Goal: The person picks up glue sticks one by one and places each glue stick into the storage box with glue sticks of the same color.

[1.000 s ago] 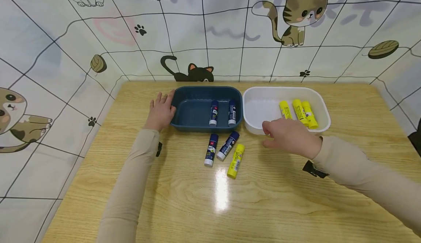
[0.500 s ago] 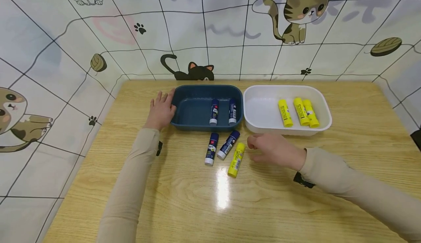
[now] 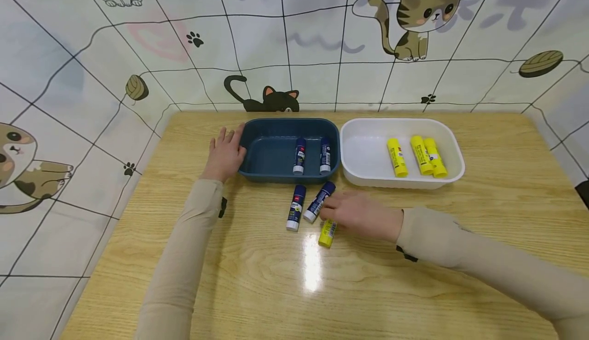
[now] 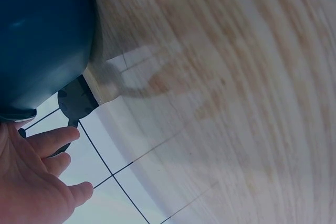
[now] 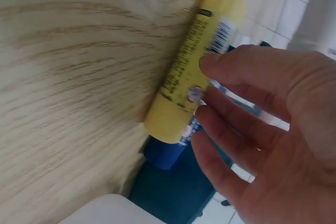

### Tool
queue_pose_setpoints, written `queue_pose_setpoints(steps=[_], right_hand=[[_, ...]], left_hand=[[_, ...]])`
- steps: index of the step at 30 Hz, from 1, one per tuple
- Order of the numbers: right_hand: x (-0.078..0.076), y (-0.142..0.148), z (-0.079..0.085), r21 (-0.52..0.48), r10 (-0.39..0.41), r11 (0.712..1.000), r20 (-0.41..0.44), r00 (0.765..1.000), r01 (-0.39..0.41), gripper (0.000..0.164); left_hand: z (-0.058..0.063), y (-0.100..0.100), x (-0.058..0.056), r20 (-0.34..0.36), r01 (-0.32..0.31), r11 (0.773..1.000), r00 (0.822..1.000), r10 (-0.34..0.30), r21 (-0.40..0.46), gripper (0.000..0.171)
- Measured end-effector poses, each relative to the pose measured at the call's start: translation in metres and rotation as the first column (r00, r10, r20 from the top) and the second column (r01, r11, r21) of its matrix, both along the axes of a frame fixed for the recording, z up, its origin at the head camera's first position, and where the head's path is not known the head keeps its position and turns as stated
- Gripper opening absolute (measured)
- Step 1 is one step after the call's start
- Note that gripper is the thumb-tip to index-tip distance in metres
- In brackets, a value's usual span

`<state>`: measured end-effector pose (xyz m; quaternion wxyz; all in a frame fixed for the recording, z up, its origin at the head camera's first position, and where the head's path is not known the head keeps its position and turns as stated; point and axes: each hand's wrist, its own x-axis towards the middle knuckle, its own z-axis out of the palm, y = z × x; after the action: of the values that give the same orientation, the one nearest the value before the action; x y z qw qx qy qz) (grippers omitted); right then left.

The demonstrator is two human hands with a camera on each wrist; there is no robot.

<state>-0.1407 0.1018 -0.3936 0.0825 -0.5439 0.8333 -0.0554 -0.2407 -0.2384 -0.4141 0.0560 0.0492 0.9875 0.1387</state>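
My left hand [image 3: 224, 156] rests at the left end of the dark blue tray [image 3: 257, 177], fingers spread; the left wrist view shows several fingers [image 4: 52, 141] extended beside the tray wall. On the table, my right hand [image 3: 361, 214] is over the upper part of a yellow glue stick [image 3: 327, 234]. In the right wrist view the thumb [image 5: 215, 65] overlaps this yellow stick [image 5: 181, 77], and the loosely bent fingers lie along its edge. Just left of it lie two blue glue sticks with white ends, one slanted [image 3: 317, 204] and one straighter [image 3: 296, 209].
Two blue glue sticks [image 3: 299, 156] lie inside the blue tray. The white tray [image 3: 363, 151] stands against its right side, with three yellow glue sticks [image 3: 397, 157] in its right half. A cat-patterned wall covering [image 3: 322, 84] rises behind the table.
My right hand has moved left and toward me, from the white tray's front edge to the yellow glue stick on the table. My left hand has stayed at the blue tray.
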Motion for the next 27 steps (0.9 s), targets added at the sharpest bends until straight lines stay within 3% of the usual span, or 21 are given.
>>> queue_pose_setpoints(steps=[13,27], right_hand=[[-0.002,-0.012,-0.011,0.15,0.19,0.974,-0.136,0.972,-0.17,0.028],[0.003,0.001,-0.007,0.201,0.268,0.954,-0.235,0.934,-0.224,0.021]], left_hand=[[0.0,0.0,0.0,-0.001,0.002,1.0,1.0,-0.002,-0.002,0.06],[0.0,-0.001,0.0,-0.012,0.004,1.0,1.0,-0.004,0.002,0.06]])
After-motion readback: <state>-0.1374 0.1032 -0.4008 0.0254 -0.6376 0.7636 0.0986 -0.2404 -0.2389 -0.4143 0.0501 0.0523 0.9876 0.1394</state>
